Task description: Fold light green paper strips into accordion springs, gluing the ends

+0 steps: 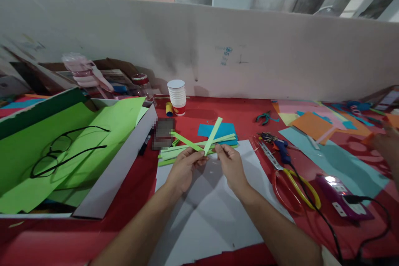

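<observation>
Pale green paper strips spread in a V at the middle of the frame, and you have them by the point where they meet; whether this is one folded strip or two separate ones cannot be told. Your left hand is nearly closed, thumb and fingers pinching that lower point. Your right hand is just beside it, its thumb and fingers curled close together, but you cannot tell from this view whether they grip anything. Behind your fingers lies a loose pile of cut strips, partly over the upper edge of a white sheet, with blue paper just above

At the left of the frame you have an open box holding green sheets with black-framed glasses on them. Stacked paper cups stand at upper centre, beside a small yellow and blue roll. To the right of your right hand are scissors with red and yellow handles, a blue glue gun and a purple power strip with a plug in it. Another person's hand reaches in at the right edge, near orange paper
</observation>
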A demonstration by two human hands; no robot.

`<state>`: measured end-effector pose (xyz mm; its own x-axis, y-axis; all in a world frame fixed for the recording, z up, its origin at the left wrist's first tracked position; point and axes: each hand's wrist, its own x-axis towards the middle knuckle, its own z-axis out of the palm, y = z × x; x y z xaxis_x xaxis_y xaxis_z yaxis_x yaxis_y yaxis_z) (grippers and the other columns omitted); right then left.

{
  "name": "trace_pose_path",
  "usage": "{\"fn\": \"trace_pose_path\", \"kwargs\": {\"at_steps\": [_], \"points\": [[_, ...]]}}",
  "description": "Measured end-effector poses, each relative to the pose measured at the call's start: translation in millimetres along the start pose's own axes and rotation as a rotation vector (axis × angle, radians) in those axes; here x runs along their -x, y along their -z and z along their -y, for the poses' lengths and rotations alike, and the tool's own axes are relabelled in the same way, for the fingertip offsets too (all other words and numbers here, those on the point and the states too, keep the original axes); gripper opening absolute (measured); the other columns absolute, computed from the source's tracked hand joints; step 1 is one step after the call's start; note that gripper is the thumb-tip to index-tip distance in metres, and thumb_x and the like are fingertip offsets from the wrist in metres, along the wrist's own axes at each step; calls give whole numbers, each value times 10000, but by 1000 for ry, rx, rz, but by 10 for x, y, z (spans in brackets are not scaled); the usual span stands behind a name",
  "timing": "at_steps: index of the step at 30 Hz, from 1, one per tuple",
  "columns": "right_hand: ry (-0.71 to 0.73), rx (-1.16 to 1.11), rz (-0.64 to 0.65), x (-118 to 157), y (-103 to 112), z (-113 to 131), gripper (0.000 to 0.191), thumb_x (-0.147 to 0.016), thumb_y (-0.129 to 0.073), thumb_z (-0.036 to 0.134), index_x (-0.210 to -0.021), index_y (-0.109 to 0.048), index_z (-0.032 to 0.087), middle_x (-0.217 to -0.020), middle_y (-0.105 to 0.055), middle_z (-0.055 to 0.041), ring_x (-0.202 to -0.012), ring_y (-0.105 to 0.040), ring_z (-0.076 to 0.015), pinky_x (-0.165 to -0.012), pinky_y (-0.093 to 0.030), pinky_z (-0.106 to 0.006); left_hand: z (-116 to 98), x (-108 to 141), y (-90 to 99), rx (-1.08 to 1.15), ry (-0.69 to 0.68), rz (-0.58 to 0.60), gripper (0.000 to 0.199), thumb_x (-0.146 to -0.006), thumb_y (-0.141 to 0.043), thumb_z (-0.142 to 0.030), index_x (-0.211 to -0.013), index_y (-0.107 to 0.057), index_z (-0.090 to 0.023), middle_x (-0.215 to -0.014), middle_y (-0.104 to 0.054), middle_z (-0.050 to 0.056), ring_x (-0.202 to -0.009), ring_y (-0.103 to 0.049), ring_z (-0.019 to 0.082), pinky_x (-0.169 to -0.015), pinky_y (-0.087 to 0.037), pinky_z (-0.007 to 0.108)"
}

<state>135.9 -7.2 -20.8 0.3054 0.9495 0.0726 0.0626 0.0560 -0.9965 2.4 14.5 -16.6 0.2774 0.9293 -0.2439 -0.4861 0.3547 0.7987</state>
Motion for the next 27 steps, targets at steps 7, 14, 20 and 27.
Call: {"fn": "trace_pose_path", "kwargs": {"at_steps": [7, 14, 20, 27], "points": [[85, -43, 170, 46, -27, 11, 280, -715, -661, 290, -983, -615, 222, -774, -588, 5, -706, -553, -141, -641, -440, -250, -19, -24, -8, 154, 93, -93, 172, -543, -766, -112, -594, -607, -149, -596, -623, -20, -552, -558, 75, -589, -447, 202], [-14, -182, 205, 88, -100, 24, 178, -751, -635, 357, -829, -624, 197, -703, -617, 11, -617, -567, -134, -622, -472, -274, 52, 13, -18, 15, -89, 20, 89, -641, -721, -167, -692, -649, -156, -663, -648, -3, -624, -560, 107, -637, -436, 245], [-86, -308, 235, 61, -80, 30, 147, -719, -650, 328, -726, -611, 186, -649, -570, 24, -597, -514, -117, -601, -433, -255, 55, 64, -88, -64, -168, -3, 62, -650, -707, -178, -689, -672, -143, -716, -667, 26, -685, -570, 136, -688, -438, 269], [-77, -255, 233, 45, -61, 63, 124, -727, -630, 304, -693, -593, 190, -618, -529, 42, -577, -471, -104, -564, -385, -233, 78, 83, -129, 23, -107, -61, 76, -610, -728, -164, -656, -671, -142, -647, -654, 5, -610, -556, 108, -624, -430, 233]]}}
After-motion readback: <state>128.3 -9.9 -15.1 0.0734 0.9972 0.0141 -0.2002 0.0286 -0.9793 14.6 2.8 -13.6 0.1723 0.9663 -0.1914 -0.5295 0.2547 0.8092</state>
